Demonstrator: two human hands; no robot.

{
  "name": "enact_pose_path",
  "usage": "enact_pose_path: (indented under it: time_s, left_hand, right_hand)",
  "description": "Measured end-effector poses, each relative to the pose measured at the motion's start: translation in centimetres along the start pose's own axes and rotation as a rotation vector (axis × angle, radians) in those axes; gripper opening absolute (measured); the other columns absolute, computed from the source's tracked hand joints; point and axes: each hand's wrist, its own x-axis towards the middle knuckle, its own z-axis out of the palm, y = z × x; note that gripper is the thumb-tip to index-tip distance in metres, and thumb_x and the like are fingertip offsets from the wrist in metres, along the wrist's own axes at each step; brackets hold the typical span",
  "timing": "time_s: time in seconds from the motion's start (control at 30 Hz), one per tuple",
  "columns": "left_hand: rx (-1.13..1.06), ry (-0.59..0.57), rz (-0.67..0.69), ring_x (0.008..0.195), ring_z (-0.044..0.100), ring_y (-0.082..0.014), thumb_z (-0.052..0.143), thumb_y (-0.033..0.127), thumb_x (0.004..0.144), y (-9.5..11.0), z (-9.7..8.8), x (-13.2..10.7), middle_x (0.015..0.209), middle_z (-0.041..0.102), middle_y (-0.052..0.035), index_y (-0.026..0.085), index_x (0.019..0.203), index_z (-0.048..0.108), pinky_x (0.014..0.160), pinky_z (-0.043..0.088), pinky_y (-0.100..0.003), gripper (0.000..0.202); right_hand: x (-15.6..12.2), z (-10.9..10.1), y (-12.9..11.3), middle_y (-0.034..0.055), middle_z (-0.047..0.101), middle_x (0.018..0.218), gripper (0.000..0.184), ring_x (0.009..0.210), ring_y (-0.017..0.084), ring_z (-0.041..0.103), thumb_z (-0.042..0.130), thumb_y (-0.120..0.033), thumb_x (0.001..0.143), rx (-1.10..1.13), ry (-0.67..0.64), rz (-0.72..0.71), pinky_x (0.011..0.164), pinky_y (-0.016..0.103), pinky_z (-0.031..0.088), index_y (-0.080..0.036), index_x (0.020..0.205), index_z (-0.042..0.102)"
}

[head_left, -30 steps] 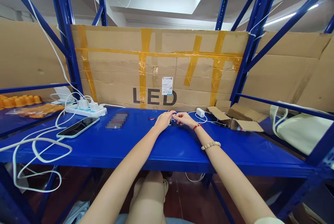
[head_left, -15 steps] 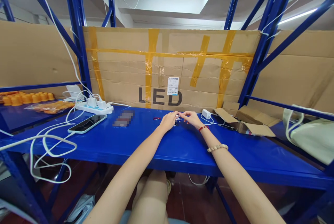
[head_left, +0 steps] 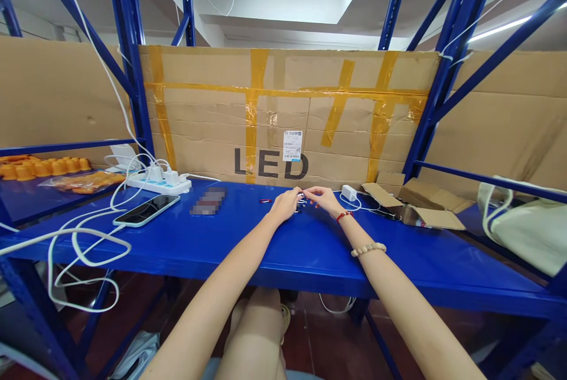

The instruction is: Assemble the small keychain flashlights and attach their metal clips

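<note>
My left hand [head_left: 287,205] and my right hand [head_left: 323,199] meet over the middle of the blue table [head_left: 212,244], fingertips together. Both are closed in a pinch around something too small to make out. Under and between the fingers lie several small metallic pieces [head_left: 303,203], partly hidden by the hands. To the left of my left hand a small red item [head_left: 265,201] rests on the table, its kind unclear. A red bracelet and a beaded one circle my right arm.
At the left are a phone [head_left: 147,210], a power strip [head_left: 155,181] and looping white cables. A white charger [head_left: 349,192] and an open cardboard box [head_left: 432,218] sit at the right. Behind stands a taped cardboard sheet [head_left: 212,126]; blue posts rise on both sides.
The view has shifted very slightly. Both hands stay together in the same place, with only slight finger movement.
</note>
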Motion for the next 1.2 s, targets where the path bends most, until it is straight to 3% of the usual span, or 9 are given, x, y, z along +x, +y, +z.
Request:
enact_pose_path:
  time_s: [0.43,1.2]
  left_hand:
    - [-0.042,-0.004,-0.033,0.086,0.059,-0.0169,0.045,0.029,0.09,0.2,-0.4,-0.1,0.099,0.059,-0.0067,0.013,0.109,0.052,0.076,0.049,-0.036,0.026]
    - [0.049,-0.046,0.099,0.087,0.059,-0.0173,0.044,0.026,0.09,0.5,-0.4,-0.4,0.1,0.059,-0.007,0.012,0.109,0.051,0.076,0.049,-0.036,0.024]
  right_hand:
    - [-0.1,-0.4,-0.2,0.0044,0.059,0.095,0.021,0.076,0.013,0.059,0.051,-0.025,0.086,0.079,-0.058,-0.034,0.064,0.029,0.051,-0.013,0.103,0.055]
    - [-0.6,-1.1,0.1,0.0005,0.059,0.08,0.015,0.062,0.008,0.057,0.052,-0.024,0.086,0.037,-0.099,-0.067,0.054,0.022,0.048,-0.011,0.092,0.057]
